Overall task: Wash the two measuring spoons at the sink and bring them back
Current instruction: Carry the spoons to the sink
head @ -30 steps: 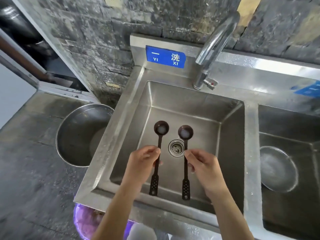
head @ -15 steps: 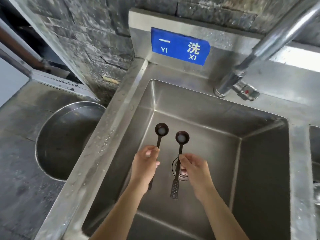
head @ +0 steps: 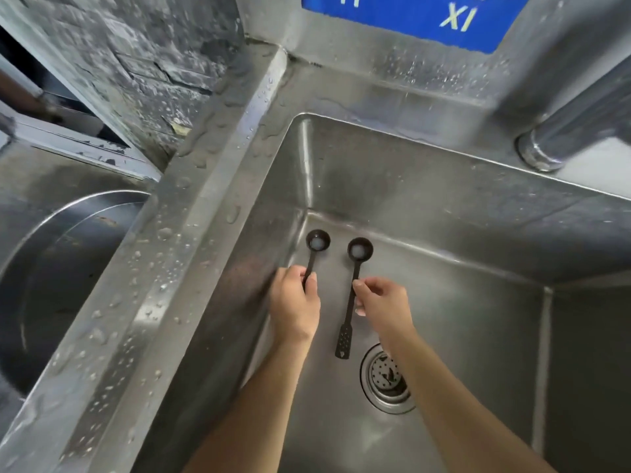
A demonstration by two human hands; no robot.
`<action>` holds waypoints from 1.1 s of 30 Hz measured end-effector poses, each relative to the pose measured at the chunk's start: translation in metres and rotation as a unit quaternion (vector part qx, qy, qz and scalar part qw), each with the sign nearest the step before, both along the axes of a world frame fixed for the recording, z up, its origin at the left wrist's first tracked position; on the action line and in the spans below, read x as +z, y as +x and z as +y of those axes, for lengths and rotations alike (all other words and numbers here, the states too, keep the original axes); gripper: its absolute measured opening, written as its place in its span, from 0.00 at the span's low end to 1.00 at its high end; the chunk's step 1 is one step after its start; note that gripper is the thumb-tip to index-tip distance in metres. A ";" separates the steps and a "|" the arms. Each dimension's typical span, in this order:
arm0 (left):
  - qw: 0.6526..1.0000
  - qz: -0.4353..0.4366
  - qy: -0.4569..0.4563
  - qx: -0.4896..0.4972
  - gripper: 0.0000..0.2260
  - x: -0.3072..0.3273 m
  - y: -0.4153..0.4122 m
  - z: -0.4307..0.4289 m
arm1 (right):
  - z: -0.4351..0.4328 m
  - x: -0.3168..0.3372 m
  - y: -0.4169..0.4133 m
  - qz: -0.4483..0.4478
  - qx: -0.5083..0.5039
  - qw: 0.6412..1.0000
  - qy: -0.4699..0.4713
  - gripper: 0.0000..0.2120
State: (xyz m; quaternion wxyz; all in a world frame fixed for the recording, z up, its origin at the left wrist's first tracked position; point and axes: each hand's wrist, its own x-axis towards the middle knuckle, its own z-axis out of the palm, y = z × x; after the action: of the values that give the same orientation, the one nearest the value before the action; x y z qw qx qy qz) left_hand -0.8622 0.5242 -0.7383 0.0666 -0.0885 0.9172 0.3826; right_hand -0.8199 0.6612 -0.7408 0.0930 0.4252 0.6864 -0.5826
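Observation:
Two dark long-handled measuring spoons hang over the steel sink basin (head: 444,233), bowls pointing away from me, each with a white patch in its bowl. My left hand (head: 296,305) grips the handle of the left spoon (head: 317,241), whose lower handle is hidden behind the hand. My right hand (head: 384,303) pinches the right spoon (head: 360,250) at mid-handle, and its perforated handle end shows below my fingers. The two spoons are side by side, a short gap apart, at the basin's far left corner.
The drain strainer (head: 387,378) sits in the basin floor under my right forearm. The faucet base (head: 543,151) stands at the back right rim. A wet steel ledge (head: 177,254) borders the basin on the left, with a large round steel pot (head: 61,268) beyond it.
The view has closed in on the basin and shifted left. Both hands with their spoons now sit nearer the basin's far left corner, and the drain now lies below the right hand.

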 end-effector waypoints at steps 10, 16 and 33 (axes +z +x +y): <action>0.995 0.060 -0.082 0.010 0.07 -0.016 -0.025 0.038 | 0.012 -0.027 -0.030 -0.028 0.003 0.998 0.063 0.09; 0.989 0.058 -0.135 0.000 0.03 -0.020 -0.027 0.039 | 0.010 -0.025 -0.040 -0.022 0.017 0.994 0.102 0.13; 0.999 0.021 -0.036 -0.017 0.14 0.021 -0.016 0.042 | 0.025 0.007 -0.028 -0.063 0.022 0.986 0.155 0.13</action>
State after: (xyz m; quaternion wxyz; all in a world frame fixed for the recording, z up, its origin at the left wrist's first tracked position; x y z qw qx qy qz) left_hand -0.8785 0.5662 -0.7173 0.0503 -0.0676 0.9330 0.3499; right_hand -0.8474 0.6865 -0.7338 0.0813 0.4552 0.7703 -0.4391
